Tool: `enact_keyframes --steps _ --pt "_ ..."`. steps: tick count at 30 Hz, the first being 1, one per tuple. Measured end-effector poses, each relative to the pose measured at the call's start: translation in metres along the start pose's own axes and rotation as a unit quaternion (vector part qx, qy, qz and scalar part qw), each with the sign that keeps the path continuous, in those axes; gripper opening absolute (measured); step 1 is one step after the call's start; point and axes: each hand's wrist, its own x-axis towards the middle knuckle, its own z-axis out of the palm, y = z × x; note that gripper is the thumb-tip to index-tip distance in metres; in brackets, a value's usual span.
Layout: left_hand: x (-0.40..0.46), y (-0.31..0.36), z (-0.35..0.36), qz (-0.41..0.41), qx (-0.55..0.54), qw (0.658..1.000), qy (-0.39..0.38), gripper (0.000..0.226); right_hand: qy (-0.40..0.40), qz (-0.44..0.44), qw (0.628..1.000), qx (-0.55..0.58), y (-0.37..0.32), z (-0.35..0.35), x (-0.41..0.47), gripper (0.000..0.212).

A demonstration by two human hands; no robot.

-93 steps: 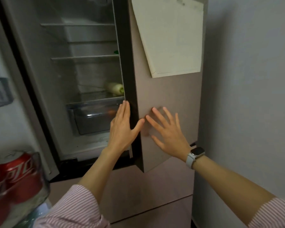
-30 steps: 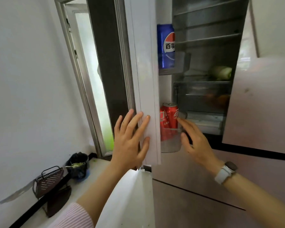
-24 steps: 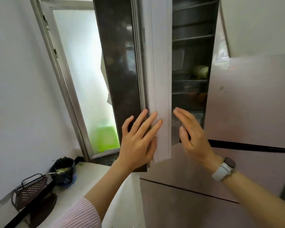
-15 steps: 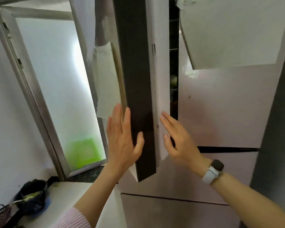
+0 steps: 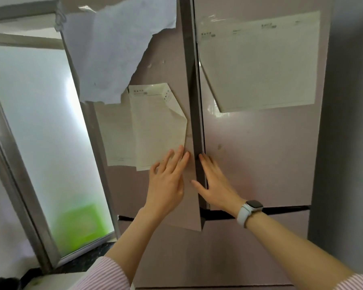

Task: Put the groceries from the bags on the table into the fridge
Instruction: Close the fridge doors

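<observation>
Left of the fridge's centre seam [image 5: 194, 122], the left door [image 5: 155, 195] stands slightly ajar. The left hand [image 5: 167, 181] lies flat against it, fingers straight, holding nothing. Right of the seam, the right hand [image 5: 215, 185] presses the right door [image 5: 260, 153], also flat. These doors look stiff, heavy and smooth; palm pressure near the seam suits them.

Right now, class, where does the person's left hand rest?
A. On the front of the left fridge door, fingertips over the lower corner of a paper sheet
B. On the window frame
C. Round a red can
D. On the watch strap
A: the left hand lies flat, fingers straight, on the left fridge door, its fingertips overlapping the bottom corner of the paper sheet stuck there.
</observation>
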Motion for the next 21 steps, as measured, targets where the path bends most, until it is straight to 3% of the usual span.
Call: enact_keyframes --steps 3,6,8,12,21 --pt "0.004 -0.007 -0.006 0.024 -0.024 0.993 0.112 0.042 0.099 -0.068 0.984 -0.132 0.002 -0.007 0.002 0.089" --pt "0.016 -0.025 -0.022 0.024 0.028 0.978 0.208 0.042 0.138 -0.212 0.927 -0.278 0.001 -0.015 0.012 0.086" --pt "0.032 -0.040 -0.027 0.001 0.071 0.981 0.179 0.054 0.139 -0.242 0.894 -0.350 -0.003 -0.023 0.028 0.080" --pt "0.055 -0.058 -0.010 -0.026 0.065 0.997 0.039 0.072 0.149 -0.226 0.877 -0.396 0.000 -0.030 0.054 0.079" --pt "0.071 -0.058 0.024 -0.028 0.048 0.997 0.056 0.065 0.186 -0.238 0.842 -0.447 0.023 -0.033 0.073 0.080"
